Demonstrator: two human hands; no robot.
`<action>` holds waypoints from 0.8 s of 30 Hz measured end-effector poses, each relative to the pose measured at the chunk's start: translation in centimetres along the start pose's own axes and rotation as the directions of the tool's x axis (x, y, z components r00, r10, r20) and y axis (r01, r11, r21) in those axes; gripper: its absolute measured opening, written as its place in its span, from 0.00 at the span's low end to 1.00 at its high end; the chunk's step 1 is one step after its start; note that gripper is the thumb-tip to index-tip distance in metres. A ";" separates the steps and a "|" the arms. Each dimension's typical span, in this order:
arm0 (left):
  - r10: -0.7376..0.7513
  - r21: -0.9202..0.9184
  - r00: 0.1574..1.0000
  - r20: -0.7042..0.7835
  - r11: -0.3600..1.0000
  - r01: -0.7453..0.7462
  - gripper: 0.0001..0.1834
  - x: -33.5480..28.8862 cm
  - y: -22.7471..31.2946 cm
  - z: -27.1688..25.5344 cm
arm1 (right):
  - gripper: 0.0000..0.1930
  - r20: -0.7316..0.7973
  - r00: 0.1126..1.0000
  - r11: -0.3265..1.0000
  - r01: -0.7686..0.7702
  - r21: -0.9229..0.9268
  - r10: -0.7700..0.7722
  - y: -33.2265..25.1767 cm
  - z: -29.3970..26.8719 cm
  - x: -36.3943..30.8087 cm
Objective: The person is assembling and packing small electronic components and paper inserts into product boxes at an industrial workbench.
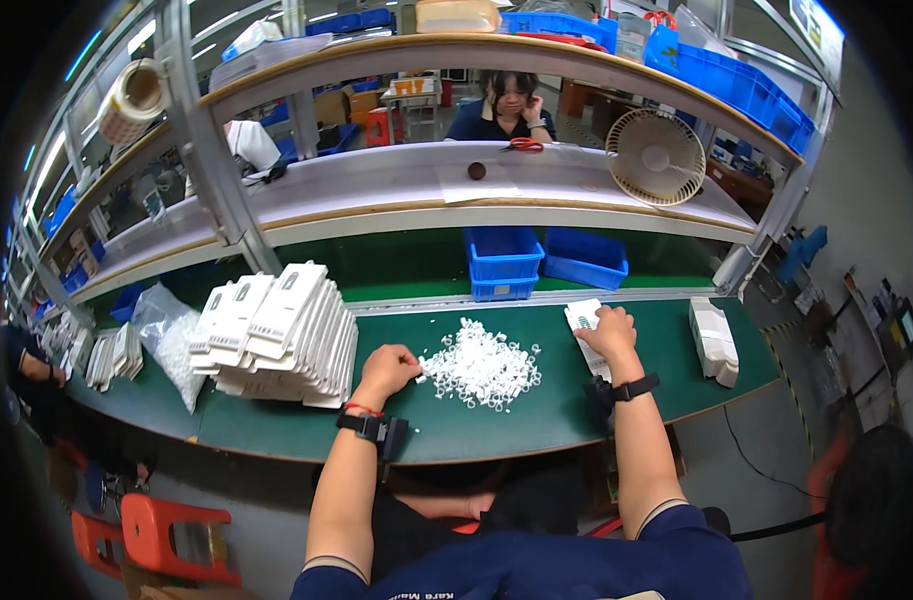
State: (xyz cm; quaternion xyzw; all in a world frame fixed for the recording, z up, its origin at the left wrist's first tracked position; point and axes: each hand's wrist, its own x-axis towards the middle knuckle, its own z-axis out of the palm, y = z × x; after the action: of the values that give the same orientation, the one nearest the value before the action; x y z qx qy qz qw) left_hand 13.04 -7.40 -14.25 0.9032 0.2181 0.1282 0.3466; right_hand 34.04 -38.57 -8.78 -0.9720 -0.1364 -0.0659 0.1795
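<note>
Row of thin white cards (114, 358) at far left of the green bench (537, 425), standing on edge and leaning. Red stools (152, 515) on the floor below, near the front edge. Next, clear plastic bag (175, 350) filled with small white bits, slumped against the big stacks of flat white packs (277, 340). Stacks piled high, upper packs tilted and overlapping, dark print on their faces.

Left hand (387, 370) just right of the stacks, palm down, thumb and forefinger drawn in close at the left edge of the loose heap of small white parts (482, 365). Cannot tell whether a part is pinched between them. Red band and black strap at that wrist. Heap mid-bench, spread out at its base, some parts ring-shaped, a few strays off to the side.

Behind the heap, blue bins (502, 285), one on another; a further blue bin (587, 258) beside them, tilted. On the shelf above, red-handled scissors (524, 145); a person (497, 122) beyond, one hand raised to the head.

White card (581, 312) with green print, right of the heap and apart from it. Right hand (612, 335) over its right side, fingers bent and touching it; whether clamped on it, cannot tell. Round pale fan grille (657, 157) on the shelf above. Farthest right on the bench, long white block of packs (714, 340), well apart from the hand
</note>
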 end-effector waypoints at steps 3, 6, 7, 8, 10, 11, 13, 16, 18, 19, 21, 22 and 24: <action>-0.007 0.046 1.000 0.022 0.999 0.006 0.07 0.2 0.6 0.0 | 0.41 0.131 0.978 0.971 -0.138 -0.197 0.165 0.0 0.2 1.1; -0.048 0.099 0.998 0.044 0.994 0.044 0.07 1.0 1.7 0.7 | 0.45 0.187 0.963 0.979 -0.176 -0.100 0.192 0.8 0.8 1.8; -0.048 0.099 0.998 0.048 0.994 0.043 0.07 1.3 2.0 1.1 | 0.45 0.188 0.962 0.979 -0.179 -0.101 0.195 0.7 0.7 1.8; -0.053 0.090 0.997 0.059 0.995 0.047 0.07 1.6 2.5 1.7 | 0.46 0.184 0.966 0.982 -0.168 -0.084 0.181 0.6 0.6 1.8; -0.043 0.069 0.997 0.063 0.997 0.039 0.07 2.0 3.9 1.9 | 0.47 0.171 0.970 0.984 -0.164 -0.066 0.173 0.5 0.6 2.0; -0.038 0.069 0.997 0.063 0.997 0.034 0.07 2.4 3.8 2.0 | 0.46 0.129 0.979 0.986 -0.152 -0.073 0.160 0.5 0.9 1.9; -0.037 0.042 0.996 0.080 0.999 0.033 0.07 2.8 3.7 2.1 | 0.46 0.084 0.987 0.988 -0.133 -0.081 0.140 0.3 1.0 1.8; 0.003 -0.036 0.985 0.172 0.999 0.003 0.05 3.8 3.0 1.6 | 0.41 -0.103 0.991 0.982 -0.103 -0.160 0.087 -0.1 0.6 1.4; 0.032 -0.080 0.960 0.279 0.997 -0.010 0.07 4.3 2.9 1.1 | 0.39 -0.132 0.989 0.980 -0.090 -0.179 0.067 0.6 0.9 1.5; 0.044 -0.045 0.958 0.285 0.998 -0.032 0.08 4.5 3.2 1.0 | 0.38 -0.136 0.989 0.978 -0.089 -0.191 0.063 1.0 1.2 1.7; 0.122 -0.123 0.945 0.304 0.989 -0.088 0.09 4.9 3.2 1.0 | 0.38 -0.121 0.989 0.970 -0.106 -0.220 0.081 1.3 1.2 1.6; 0.131 -0.159 0.947 0.292 0.983 -0.087 0.09 4.9 3.0 1.2 | 0.38 -0.142 0.987 0.971 -0.104 -0.218 0.074 1.4 1.4 1.5; 0.179 -0.212 0.939 0.294 0.970 -0.119 0.08 5.1 2.9 1.3 | 0.34 -0.214 0.973 0.981 -0.122 -0.152 0.088 0.4 0.5 0.7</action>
State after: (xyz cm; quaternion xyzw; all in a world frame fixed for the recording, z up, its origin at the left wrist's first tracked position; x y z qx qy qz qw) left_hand 18.88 -7.58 -12.82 0.8886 0.0781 0.0308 0.4510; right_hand 34.90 -38.60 -9.21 -0.9773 -0.0596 -0.1677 0.1152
